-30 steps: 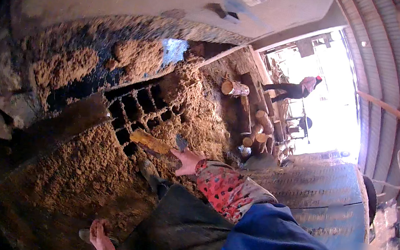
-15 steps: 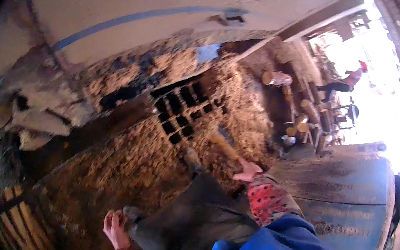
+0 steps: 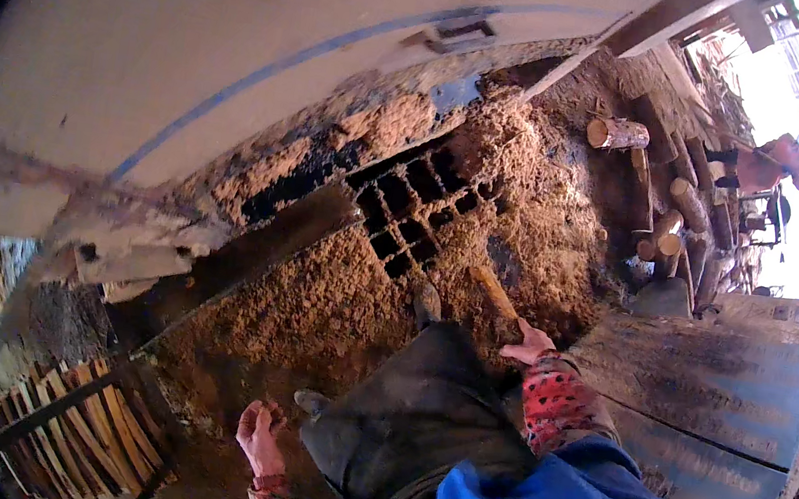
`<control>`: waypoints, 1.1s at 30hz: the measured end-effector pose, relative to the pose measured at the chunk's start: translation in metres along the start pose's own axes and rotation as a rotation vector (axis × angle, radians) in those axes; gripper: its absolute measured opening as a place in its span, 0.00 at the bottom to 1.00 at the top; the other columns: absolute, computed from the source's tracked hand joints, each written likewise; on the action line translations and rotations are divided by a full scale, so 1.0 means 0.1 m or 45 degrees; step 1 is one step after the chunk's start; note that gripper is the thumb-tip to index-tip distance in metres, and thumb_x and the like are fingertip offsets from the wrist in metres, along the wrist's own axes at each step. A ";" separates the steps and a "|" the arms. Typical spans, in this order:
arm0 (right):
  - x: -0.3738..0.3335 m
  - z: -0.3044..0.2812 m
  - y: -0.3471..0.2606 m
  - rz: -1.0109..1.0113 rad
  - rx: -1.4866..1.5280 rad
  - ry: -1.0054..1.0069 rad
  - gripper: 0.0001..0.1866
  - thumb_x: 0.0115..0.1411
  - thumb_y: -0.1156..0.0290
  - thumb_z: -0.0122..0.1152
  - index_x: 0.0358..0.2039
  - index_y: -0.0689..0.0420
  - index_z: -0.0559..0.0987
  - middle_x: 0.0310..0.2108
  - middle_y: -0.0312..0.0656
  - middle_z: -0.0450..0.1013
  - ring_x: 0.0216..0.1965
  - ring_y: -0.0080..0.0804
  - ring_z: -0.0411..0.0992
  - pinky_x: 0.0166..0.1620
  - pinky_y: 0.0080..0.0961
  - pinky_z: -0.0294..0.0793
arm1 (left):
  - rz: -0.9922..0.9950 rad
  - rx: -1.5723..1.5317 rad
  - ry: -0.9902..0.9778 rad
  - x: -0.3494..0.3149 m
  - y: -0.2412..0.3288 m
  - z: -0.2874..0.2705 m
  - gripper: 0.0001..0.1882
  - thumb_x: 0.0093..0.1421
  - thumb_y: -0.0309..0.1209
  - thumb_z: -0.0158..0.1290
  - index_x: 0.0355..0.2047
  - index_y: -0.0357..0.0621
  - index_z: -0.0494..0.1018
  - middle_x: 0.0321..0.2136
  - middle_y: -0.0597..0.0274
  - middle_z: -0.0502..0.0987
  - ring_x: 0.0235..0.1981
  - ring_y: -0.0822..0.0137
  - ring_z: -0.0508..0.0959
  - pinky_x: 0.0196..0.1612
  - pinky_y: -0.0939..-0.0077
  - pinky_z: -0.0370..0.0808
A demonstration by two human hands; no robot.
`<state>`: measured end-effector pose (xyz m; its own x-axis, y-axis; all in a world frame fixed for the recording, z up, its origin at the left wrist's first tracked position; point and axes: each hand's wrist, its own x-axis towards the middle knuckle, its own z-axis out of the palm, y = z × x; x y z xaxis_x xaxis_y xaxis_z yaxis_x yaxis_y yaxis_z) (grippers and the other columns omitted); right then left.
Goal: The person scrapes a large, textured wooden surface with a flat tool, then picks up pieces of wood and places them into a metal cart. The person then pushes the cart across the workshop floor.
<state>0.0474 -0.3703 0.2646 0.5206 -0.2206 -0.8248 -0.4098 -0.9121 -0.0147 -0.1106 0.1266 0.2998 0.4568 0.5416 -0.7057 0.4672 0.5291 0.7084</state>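
My right hand (image 3: 530,345) is closed around the near end of a short, light-brown wooden handle (image 3: 493,292). The far end of the handle points into loose brown sawdust (image 3: 555,220); whether a tool head is attached there I cannot make out. Beyond the handle, a grid of dark square openings (image 3: 408,200) is set in the floor, with sawdust along its bars. My left hand (image 3: 261,440) hangs low beside my leg, holding nothing, its fingers loosely bent and apart.
A large pale panel with a blue stripe (image 3: 270,81) slopes overhead. Cut logs (image 3: 619,134) lie at the right, with a person (image 3: 774,163) beyond them. A dusty blue metal cabinet (image 3: 734,395) stands near my right arm. Wooden slats (image 3: 83,430) are stacked at the lower left.
The view has shifted, so the grid, logs and slats sit differently in the picture. My right hand keeps its hold on the wooden handle; my left hand still hangs empty.
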 end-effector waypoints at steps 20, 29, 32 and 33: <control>0.80 -0.67 0.43 -0.113 0.072 -0.216 0.58 0.37 0.44 0.66 0.63 0.62 0.51 0.46 0.54 0.71 0.50 0.47 0.69 0.51 0.33 0.68 | -0.120 0.288 -0.122 -0.83 -0.06 1.64 0.10 0.60 0.29 0.51 0.39 0.36 0.71 0.30 0.56 0.77 0.29 0.66 0.77 0.34 0.73 0.76; 0.57 -0.21 -0.41 -0.341 0.289 0.042 0.56 0.43 0.44 0.65 0.64 0.61 0.50 0.57 0.56 0.61 0.56 0.46 0.63 0.58 0.33 0.62 | -0.169 0.371 -0.389 -0.14 -0.03 1.07 0.10 0.58 0.25 0.51 0.39 0.36 0.73 0.31 0.61 0.78 0.32 0.69 0.77 0.37 0.74 0.76; 0.24 -0.14 -0.94 -0.392 0.572 -0.081 0.55 0.45 0.48 0.66 0.64 0.64 0.47 0.62 0.54 0.54 0.62 0.41 0.54 0.62 0.29 0.55 | 0.001 0.532 -0.360 0.08 0.18 0.88 0.09 0.58 0.24 0.51 0.39 0.35 0.73 0.30 0.61 0.78 0.32 0.69 0.77 0.38 0.74 0.75; 0.15 -0.11 -1.09 -0.378 0.534 -0.148 0.56 0.46 0.47 0.65 0.65 0.62 0.45 0.64 0.53 0.49 0.65 0.42 0.49 0.63 0.31 0.52 | -0.079 0.291 -0.374 0.17 0.18 0.78 0.08 0.58 0.23 0.51 0.38 0.35 0.72 0.31 0.59 0.78 0.32 0.69 0.77 0.38 0.74 0.75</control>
<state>0.1083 -0.2782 0.2600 0.5830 0.0883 -0.8077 -0.5342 -0.7073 -0.4629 -0.0352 0.0943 0.2995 0.6042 0.2849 -0.7442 0.6429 0.3774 0.6665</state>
